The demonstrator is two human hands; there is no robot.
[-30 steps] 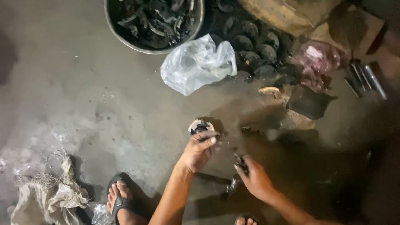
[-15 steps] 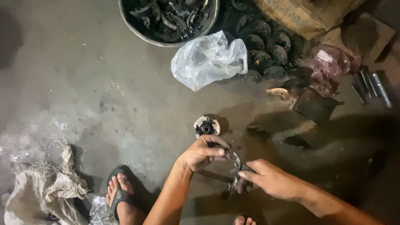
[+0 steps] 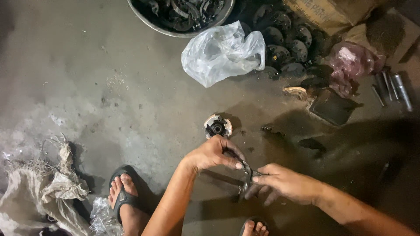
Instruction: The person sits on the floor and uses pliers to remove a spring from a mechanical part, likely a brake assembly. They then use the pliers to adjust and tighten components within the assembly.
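Observation:
My left hand (image 3: pixel 214 154) and my right hand (image 3: pixel 282 183) meet low in the middle of the view over a small curved metal piece (image 3: pixel 246 168). Both pinch it between fingertips, just above the concrete floor (image 3: pixel 109 96). A thin dark tool (image 3: pixel 221 179) lies on the floor under my hands. A small round metal hub (image 3: pixel 217 126) with a dark centre sits on the floor just beyond my left hand, untouched.
A large metal basin (image 3: pixel 181 13) of dark curved parts stands at the top. Beside it lie a crumpled clear plastic bag (image 3: pixel 223 52), several dark round plates (image 3: pixel 284 43), a pink bag (image 3: pixel 350 65), metal rods (image 3: pixel 393 87), a sack (image 3: pixel 39 192). My sandalled foot (image 3: pixel 124 196) rests lower left.
My left hand has let go of the round hub, which now sits on the floor. Both hands have come together on the small metal piece.

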